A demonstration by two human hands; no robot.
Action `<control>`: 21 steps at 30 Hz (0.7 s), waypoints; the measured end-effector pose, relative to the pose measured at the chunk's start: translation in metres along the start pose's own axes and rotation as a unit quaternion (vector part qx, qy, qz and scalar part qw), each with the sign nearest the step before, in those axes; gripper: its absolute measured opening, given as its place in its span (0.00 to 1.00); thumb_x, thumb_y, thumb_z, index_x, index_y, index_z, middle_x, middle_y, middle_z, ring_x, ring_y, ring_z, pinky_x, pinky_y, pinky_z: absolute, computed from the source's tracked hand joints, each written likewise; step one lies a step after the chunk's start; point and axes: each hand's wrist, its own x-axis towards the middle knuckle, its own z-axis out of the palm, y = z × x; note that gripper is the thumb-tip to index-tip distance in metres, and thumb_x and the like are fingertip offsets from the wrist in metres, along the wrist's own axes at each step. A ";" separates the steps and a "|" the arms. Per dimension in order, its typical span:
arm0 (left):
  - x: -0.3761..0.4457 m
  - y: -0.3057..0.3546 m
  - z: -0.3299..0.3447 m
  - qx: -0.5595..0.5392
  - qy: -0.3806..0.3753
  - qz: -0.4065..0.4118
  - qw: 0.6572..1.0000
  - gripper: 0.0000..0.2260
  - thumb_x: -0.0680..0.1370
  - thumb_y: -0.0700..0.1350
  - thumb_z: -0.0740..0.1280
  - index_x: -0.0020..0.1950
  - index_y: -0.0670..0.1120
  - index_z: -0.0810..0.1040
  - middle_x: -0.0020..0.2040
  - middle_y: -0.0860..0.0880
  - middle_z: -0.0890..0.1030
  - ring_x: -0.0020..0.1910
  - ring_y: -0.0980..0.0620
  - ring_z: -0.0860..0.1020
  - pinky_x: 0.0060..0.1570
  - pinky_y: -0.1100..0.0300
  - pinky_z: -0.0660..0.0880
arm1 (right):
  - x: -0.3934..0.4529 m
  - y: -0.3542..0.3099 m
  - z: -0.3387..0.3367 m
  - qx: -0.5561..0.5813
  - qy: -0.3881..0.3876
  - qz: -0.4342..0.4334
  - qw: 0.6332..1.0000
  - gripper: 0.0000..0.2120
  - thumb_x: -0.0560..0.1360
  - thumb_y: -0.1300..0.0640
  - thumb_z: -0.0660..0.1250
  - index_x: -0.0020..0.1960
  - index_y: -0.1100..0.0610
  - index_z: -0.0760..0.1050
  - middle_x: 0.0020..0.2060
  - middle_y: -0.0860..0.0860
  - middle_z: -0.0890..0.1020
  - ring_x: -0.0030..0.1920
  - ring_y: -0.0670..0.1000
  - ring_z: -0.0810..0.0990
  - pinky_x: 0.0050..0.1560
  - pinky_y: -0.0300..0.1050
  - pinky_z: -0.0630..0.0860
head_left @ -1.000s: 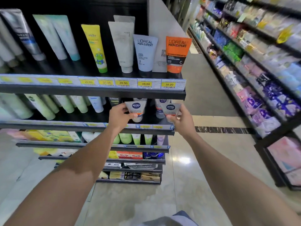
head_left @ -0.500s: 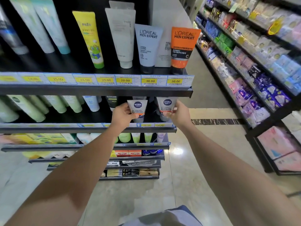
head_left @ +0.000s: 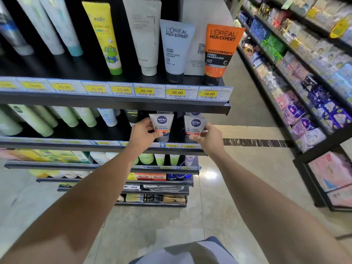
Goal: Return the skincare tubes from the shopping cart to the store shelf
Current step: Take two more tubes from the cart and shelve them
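Under the price-tag rail, left hand and right hand each clasp a Nivea tube, beside green tubes.

Left arm: bare, extended forward and up from the lower left of the view, elbow nearly straight, wrist in line with the forearm. Left hand: back facing the camera, fingers curled to the right, thumb on top, closed in a grip. Right arm: bare, extended forward from the lower right, converging toward the left arm. Right hand: back facing the camera, fingertips pinched inward to the left, thumb raised above them, closed in a grip. Hands level, near each other, not touching.
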 end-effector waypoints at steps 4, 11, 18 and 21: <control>0.000 0.000 -0.001 -0.010 -0.008 -0.010 1.000 0.22 0.69 0.34 0.77 0.61 0.43 0.77 0.52 0.51 0.82 0.53 0.54 0.81 0.56 0.61 0.75 | 0.002 0.001 0.003 -0.001 -0.009 -0.004 1.000 0.23 0.69 0.54 0.77 0.61 0.55 0.76 0.55 0.51 0.84 0.54 0.52 0.82 0.57 0.51 0.78; -0.003 0.003 0.001 -0.040 -0.013 -0.024 0.999 0.22 0.69 0.31 0.75 0.61 0.43 0.76 0.53 0.51 0.81 0.52 0.55 0.80 0.53 0.67 0.76 | 0.006 -0.003 0.000 -0.026 -0.035 -0.009 0.999 0.24 0.70 0.54 0.77 0.63 0.56 0.75 0.57 0.52 0.83 0.53 0.53 0.82 0.53 0.45 0.76; -0.005 0.004 0.000 -0.044 -0.018 -0.030 0.998 0.23 0.70 0.30 0.75 0.62 0.42 0.75 0.55 0.49 0.81 0.51 0.57 0.80 0.49 0.71 0.75 | 0.007 -0.002 0.003 -0.029 -0.035 0.002 0.999 0.25 0.70 0.53 0.77 0.64 0.55 0.74 0.58 0.52 0.82 0.55 0.53 0.81 0.52 0.44 0.74; -0.008 0.006 -0.004 -0.012 -0.012 -0.033 0.999 0.23 0.69 0.33 0.77 0.62 0.40 0.76 0.54 0.47 0.82 0.53 0.53 0.80 0.53 0.67 0.75 | 0.008 -0.001 0.001 -0.049 -0.052 -0.003 0.997 0.27 0.70 0.52 0.77 0.65 0.55 0.73 0.59 0.51 0.82 0.57 0.53 0.80 0.51 0.43 0.73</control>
